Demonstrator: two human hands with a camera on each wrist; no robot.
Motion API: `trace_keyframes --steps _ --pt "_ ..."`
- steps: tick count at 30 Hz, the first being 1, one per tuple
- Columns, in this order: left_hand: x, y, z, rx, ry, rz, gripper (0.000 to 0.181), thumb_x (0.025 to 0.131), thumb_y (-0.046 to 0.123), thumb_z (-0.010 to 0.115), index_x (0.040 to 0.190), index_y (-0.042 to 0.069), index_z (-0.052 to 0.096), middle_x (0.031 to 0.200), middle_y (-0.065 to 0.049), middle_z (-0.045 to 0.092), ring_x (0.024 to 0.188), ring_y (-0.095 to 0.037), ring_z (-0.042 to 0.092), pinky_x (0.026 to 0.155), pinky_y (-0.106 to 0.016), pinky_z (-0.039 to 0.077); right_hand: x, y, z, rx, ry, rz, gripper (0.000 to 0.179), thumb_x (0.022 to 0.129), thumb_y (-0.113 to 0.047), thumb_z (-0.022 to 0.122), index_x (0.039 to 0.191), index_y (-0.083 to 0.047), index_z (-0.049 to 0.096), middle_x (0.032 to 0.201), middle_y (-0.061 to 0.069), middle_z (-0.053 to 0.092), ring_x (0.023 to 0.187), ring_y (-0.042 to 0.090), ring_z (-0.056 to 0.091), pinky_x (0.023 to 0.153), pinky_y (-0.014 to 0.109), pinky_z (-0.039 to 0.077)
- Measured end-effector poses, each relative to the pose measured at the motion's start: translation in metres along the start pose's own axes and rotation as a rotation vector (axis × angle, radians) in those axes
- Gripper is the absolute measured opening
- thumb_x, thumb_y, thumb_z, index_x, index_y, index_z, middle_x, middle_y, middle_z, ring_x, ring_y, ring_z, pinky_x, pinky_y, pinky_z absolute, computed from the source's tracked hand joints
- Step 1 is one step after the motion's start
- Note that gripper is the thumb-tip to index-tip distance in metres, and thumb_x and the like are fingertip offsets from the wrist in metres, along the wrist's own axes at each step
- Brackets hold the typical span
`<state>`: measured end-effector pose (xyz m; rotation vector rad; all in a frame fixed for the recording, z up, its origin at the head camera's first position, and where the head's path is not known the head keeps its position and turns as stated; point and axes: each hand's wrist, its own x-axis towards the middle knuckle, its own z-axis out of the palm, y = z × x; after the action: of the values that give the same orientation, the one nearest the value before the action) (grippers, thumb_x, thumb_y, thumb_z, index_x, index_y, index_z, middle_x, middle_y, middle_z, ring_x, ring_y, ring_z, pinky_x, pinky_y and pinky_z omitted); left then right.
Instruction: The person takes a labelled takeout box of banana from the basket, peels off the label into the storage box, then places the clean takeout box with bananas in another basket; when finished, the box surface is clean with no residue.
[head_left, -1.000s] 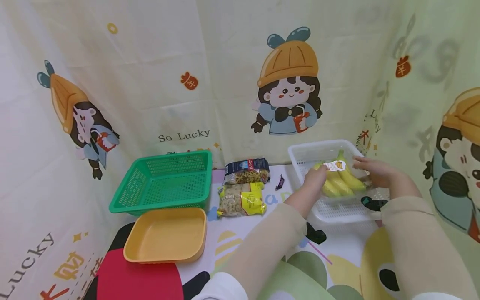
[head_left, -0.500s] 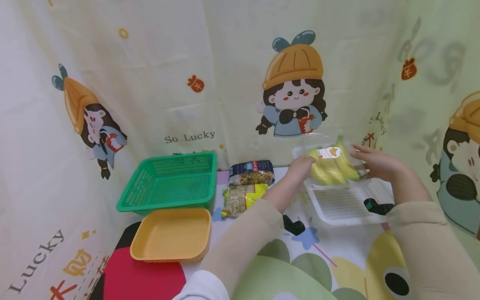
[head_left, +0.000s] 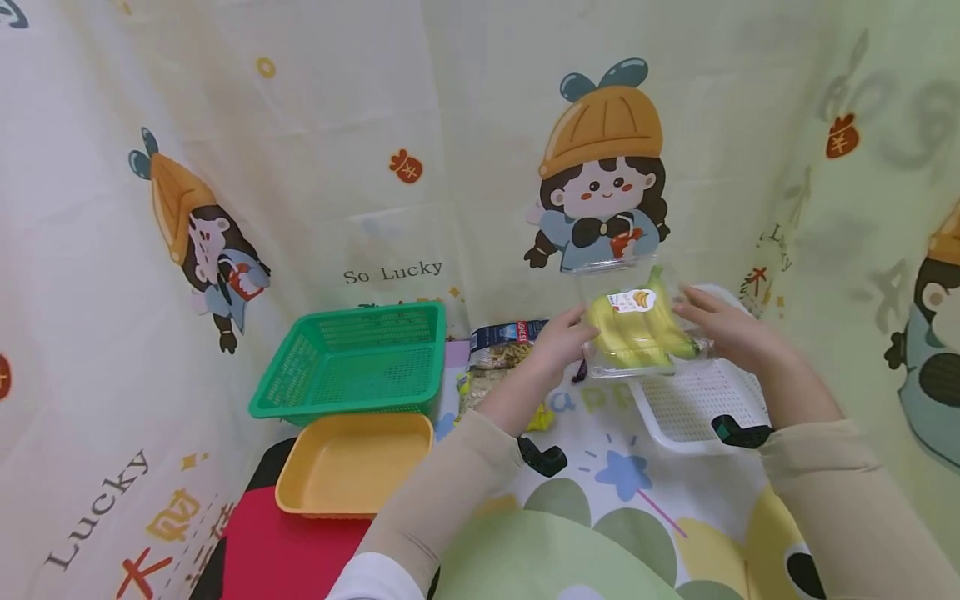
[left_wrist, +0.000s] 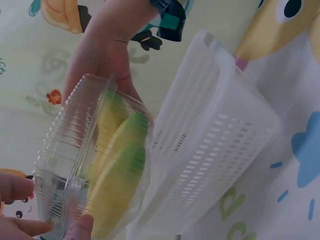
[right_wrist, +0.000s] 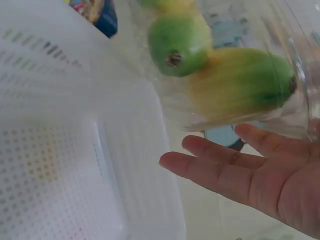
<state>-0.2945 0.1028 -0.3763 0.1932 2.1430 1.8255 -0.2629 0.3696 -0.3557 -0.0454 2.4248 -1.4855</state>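
Note:
A clear plastic box of bananas [head_left: 633, 325] with a white label is held up above the table, partly over the white basket's left side. My left hand [head_left: 555, 342] grips its left edge, thumb and fingers on the plastic in the left wrist view. My right hand [head_left: 727, 329] is at the box's right side. In the right wrist view, its fingers [right_wrist: 220, 170] stretch out straight beneath the box, at least one seeming to touch it; the thumb is hidden. The white perforated basket [left_wrist: 215, 130] stands below and to the right of the box.
At left stand a green basket [head_left: 352, 367] and a yellow-orange tray [head_left: 356, 467]. A dark pasta bag [head_left: 498, 337] and a yellow-marked bag [head_left: 483, 387] lie mid-table, partly behind the left arm. A small dark wrapped piece [head_left: 580, 372] lies beside them. Printed cloth hangs behind.
Both hands have lifted the box of bananas out of the white basket and carried it up and leftward. The head view has shifted slightly.

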Motion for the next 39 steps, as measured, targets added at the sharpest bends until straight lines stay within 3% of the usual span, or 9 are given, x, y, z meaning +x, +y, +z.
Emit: trace_keyframes --steps 5,12,15,21,26,33,39 --pt "-0.01 -0.004 -0.018 -0.07 0.003 0.02 0.057 0.093 0.014 0.065 0.147 0.025 0.048 0.155 -0.006 0.042 0.132 -0.025 0.052 0.1 -0.039 0.052 0.01 -0.004 0.019 0.031 0.028 -0.03 0.083 0.101 -0.058 0.039 0.156 -0.031 -0.016 0.164 0.012 -0.019 0.146 0.056 0.002 0.108 0.077 0.015" --pt "-0.025 -0.012 -0.046 -0.009 0.012 0.035 0.058 0.095 0.022 0.064 0.149 0.031 0.044 0.157 0.0 0.04 0.126 -0.019 0.054 0.101 -0.04 0.051 0.016 -0.014 0.048 0.09 0.055 -0.059 0.078 0.102 -0.054 0.038 0.157 -0.033 -0.012 0.165 0.005 -0.018 0.15 0.046 0.004 0.112 0.072 0.019" --pt "-0.032 -0.015 -0.058 0.04 0.001 0.038 0.059 0.096 0.027 0.062 0.15 0.034 0.041 0.153 -0.002 0.045 0.12 -0.02 0.059 0.102 -0.041 0.05 0.019 -0.018 0.062 0.102 0.063 -0.06 0.077 0.103 -0.053 0.038 0.157 -0.033 -0.012 0.166 0.006 -0.015 0.15 0.045 0.009 0.112 0.071 0.023" --pt "-0.043 -0.022 -0.082 0.102 -0.014 0.056 0.058 0.098 0.029 0.06 0.152 0.035 0.038 0.15 -0.002 0.047 0.125 -0.02 0.055 0.102 -0.041 0.05 0.024 -0.023 0.087 0.118 0.06 -0.092 0.076 0.104 -0.049 0.037 0.159 -0.027 -0.011 0.167 0.01 -0.007 0.146 0.047 0.02 0.108 0.07 0.031" --pt "-0.05 -0.028 -0.101 0.081 -0.034 0.073 0.058 0.101 0.029 0.056 0.154 0.032 0.033 0.157 0.001 0.038 0.13 -0.021 0.053 0.102 -0.039 0.051 0.029 -0.03 0.104 0.114 0.062 -0.069 0.076 0.104 -0.049 0.038 0.159 -0.027 -0.01 0.167 0.009 -0.009 0.147 0.052 0.014 0.107 0.076 0.025" --pt "-0.059 -0.035 -0.126 0.05 -0.052 0.066 0.059 0.102 0.03 0.055 0.156 0.029 0.031 0.162 0.003 0.029 0.13 -0.026 0.054 0.106 -0.043 0.048 0.037 -0.04 0.123 0.113 0.05 -0.076 0.075 0.104 -0.047 0.038 0.16 -0.023 -0.007 0.167 0.01 -0.007 0.15 0.048 0.009 0.107 0.076 0.023" --pt "-0.062 -0.042 -0.141 0.05 -0.052 0.077 0.059 0.102 0.03 0.055 0.156 0.028 0.031 0.163 0.004 0.026 0.141 -0.025 0.043 0.103 -0.041 0.05 0.043 -0.045 0.137 0.12 0.03 -0.076 0.073 0.106 -0.042 0.036 0.16 -0.02 -0.007 0.167 0.012 -0.008 0.148 0.052 0.012 0.109 0.074 0.023"
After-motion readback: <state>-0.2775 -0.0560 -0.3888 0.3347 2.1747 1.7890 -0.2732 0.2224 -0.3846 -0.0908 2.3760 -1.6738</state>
